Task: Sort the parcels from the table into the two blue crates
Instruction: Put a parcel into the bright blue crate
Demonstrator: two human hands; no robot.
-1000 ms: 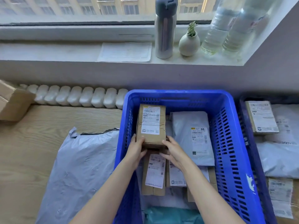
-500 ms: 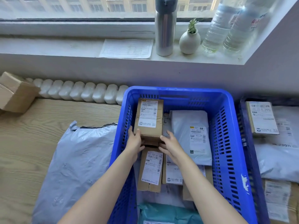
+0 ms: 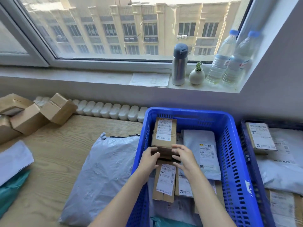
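A: While the fingers are at work inside the crate, which parcel is being handled?

B: A labelled cardboard box (image 3: 164,133) is gripped at its near left corner by the curled fingers of the left hand (image 3: 148,158). The fingers of the right hand (image 3: 183,157) are laid almost straight against its near right corner and are only touching it. The box is found in the near blue crate (image 3: 232,161), at the far left, just beyond both sets of fingers.

A: What else is contained there?

B: A flat brown parcel (image 3: 165,179) is seen directly below the fingers, with a second labelled parcel (image 3: 185,187) touching it on the right. A grey mailer (image 3: 201,153) is laid just right of the right fingers. A teal bag (image 3: 170,224) is tucked at the near end.

A: And the second crate (image 3: 249,154)?

B: It is set well to the right of the right fingers, and a labelled carton (image 3: 260,136) and grey bags (image 3: 285,174) are held in it. On the counter (image 3: 65,145), a large grey bag (image 3: 101,174) is left outside the crate, left of the left fingers.
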